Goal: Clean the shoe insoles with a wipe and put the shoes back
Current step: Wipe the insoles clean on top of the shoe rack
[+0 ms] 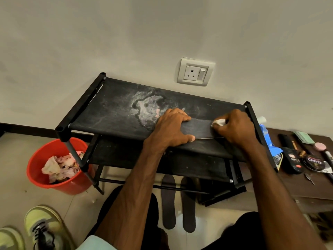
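Note:
A dark insole (199, 127) lies flat on the top shelf of the black shoe rack (115, 112). My left hand (170, 129) grips its left end, fingers over the far edge and thumb along the near edge. My right hand (235, 130) pinches a small white wipe (219, 122) and presses it on the insole's right part. Two more dark insoles (168, 201) (188, 204) lie side by side on the floor under the rack. A pair of yellow-green sneakers (42, 228) stands on the floor at the lower left.
A red bucket (36, 175) with crumpled used wipes stands left of the rack. A low brown table (306, 186) on the right holds a blue wipe pack (268, 139), a polish tin (314, 162) and brushes. A wall socket (195, 72) is behind the rack.

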{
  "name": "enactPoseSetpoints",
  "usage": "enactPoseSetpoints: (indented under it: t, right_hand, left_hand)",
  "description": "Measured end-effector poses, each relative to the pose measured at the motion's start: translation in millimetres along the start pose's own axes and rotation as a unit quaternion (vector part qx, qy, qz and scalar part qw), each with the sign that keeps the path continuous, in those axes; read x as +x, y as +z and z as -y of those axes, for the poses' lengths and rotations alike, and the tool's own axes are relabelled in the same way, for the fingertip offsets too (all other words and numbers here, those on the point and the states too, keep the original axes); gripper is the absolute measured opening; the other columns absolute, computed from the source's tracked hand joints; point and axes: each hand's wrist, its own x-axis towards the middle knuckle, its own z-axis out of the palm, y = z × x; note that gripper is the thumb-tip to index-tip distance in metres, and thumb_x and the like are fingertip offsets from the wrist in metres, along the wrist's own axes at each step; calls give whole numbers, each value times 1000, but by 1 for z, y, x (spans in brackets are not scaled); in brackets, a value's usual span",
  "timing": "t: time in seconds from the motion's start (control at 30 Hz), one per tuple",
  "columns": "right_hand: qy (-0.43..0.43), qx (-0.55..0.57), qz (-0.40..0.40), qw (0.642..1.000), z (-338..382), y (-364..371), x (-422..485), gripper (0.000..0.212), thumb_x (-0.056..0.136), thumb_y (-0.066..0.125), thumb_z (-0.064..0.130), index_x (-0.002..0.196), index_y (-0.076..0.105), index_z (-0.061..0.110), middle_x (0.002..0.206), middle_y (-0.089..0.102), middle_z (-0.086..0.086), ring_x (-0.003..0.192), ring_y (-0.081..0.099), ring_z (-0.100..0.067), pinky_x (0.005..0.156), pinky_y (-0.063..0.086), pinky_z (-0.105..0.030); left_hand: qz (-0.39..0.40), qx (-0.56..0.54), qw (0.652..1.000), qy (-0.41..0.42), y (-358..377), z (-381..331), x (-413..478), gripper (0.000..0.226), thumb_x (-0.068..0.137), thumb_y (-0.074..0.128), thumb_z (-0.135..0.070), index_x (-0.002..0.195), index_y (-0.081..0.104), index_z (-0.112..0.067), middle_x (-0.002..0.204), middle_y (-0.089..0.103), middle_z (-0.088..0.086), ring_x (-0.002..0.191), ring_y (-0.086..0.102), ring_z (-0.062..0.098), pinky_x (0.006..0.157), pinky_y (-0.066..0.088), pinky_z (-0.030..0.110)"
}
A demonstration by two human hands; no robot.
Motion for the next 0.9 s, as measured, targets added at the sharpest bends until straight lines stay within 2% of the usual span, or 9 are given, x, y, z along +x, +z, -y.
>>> enactPoseSetpoints:
  t: [0.13,0.23,0.3,0.37,0.43,0.6,0.73,0.87,0.9]
  right_hand:
    - [-116,29,57,991,24,21,-18,12,82,75,31,75,79,22,71,73,3,63,66,-13,60,58,-38]
    - [-49,36,32,998,9,6,-5,13,83,77,32,85,82,20,72,74,2,70,69,-17,68,60,-43]
    - [-1,16,11,1000,-2,-1,2,17,85,78,28,74,76,16,67,67,0,72,69,-24,72,60,-46]
    - [-47,16,27,998,11,9,-5,22,84,77,28,65,70,20,65,66,3,67,67,-20,68,60,-43]
    - [-117,44,67,990,26,22,-17,11,83,76,30,78,80,21,70,73,3,66,68,-14,65,60,-43]
    - [-15,61,13,998,8,6,0,16,82,78,33,91,83,21,84,79,0,79,73,-19,77,62,-44]
    - [-137,76,77,985,35,25,-14,10,79,74,25,77,81,19,70,75,0,64,70,-14,64,60,-45]
    - [-63,96,21,993,26,22,3,16,83,75,27,75,80,14,72,75,-4,68,70,-20,66,60,-48]
    - [-75,96,23,992,27,23,4,15,83,74,25,72,78,16,71,74,-4,67,70,-21,66,59,-48]
  left_hand:
    - [4,-7,1000,-5,-1,3,0,76,72,84,-49,139,57,-26,139,49,-6,130,38,15,112,33,35]
    - [3,-9,1000,-2,0,0,1,76,73,83,-50,139,57,-25,140,49,-6,130,38,15,112,32,37]
    - [1,-4,1000,-3,1,1,0,76,73,83,-50,140,57,-26,140,49,-6,130,38,15,112,33,37]
    - [0,0,1000,-6,0,4,0,77,72,84,-50,139,57,-26,140,49,-6,130,38,15,111,33,36]
    - [6,-5,1000,-4,0,4,1,77,71,85,-48,139,57,-25,139,49,-5,129,38,15,111,33,35]
    - [4,-5,1000,-5,1,-1,1,77,73,83,-50,140,56,-25,141,48,-5,131,37,16,113,32,37]
    - [9,-11,1000,-3,-2,3,0,78,70,86,-45,139,57,-23,139,49,-3,129,40,17,111,34,36]
    - [17,1,1000,-5,-2,-2,1,77,73,83,-49,140,54,-25,142,47,-3,132,38,18,114,32,39]
    - [20,7,1000,-5,-3,-2,1,78,73,83,-49,141,53,-25,142,47,-2,132,38,19,114,32,40]
